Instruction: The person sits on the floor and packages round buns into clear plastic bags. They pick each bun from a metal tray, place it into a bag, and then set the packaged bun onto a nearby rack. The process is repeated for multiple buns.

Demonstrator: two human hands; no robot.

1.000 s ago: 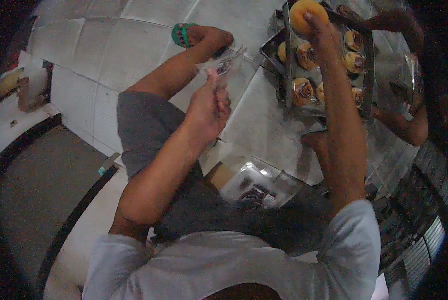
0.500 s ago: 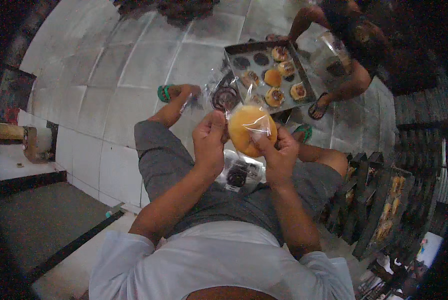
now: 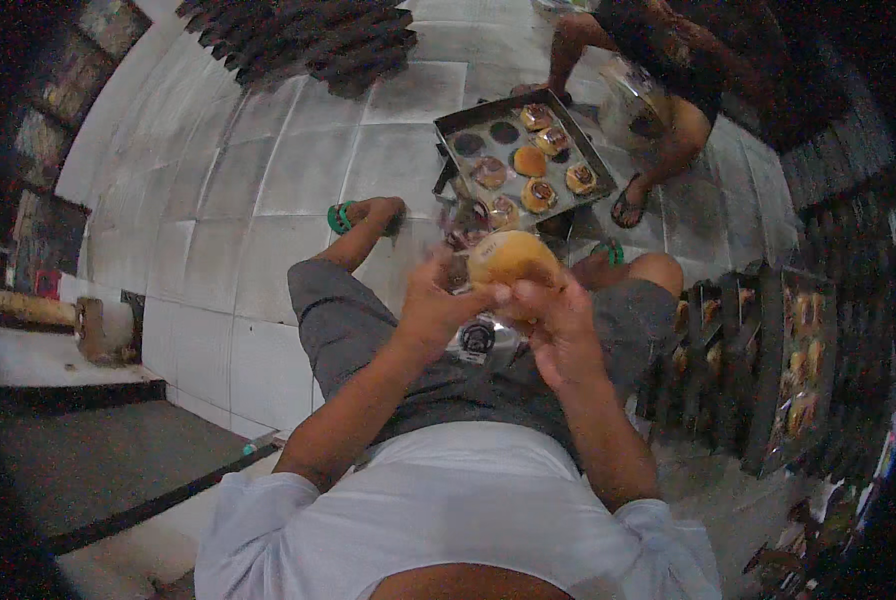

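A round golden bun (image 3: 511,258), with clear plastic around it, is held up above my lap. My left hand (image 3: 438,305) pinches at its near left side, thumb pointing toward my other thumb. My right hand (image 3: 565,325) grips its near right side, fingers curled at the edge. The thumbs nearly meet in front of the bun, and some fingers are hidden behind it. Below the hands, a stack of clear plastic bags (image 3: 478,342) with a dark round print lies on my lap. Just beyond the bun stands a metal tray (image 3: 488,160) holding several buns (image 3: 539,194), some with dark toppings.
Another person (image 3: 703,150) sits beyond the tray at the far right, with one foot in a sandal (image 3: 626,206). At right stand dark racks with a tray of baked goods (image 3: 796,370). A dark pile (image 3: 303,40) lies on the tiled floor at the far left.
The bun has tipped and come slightly nearer to me. My left hand has moved from the bag's left side in to the bun, and both thumbs have come together.
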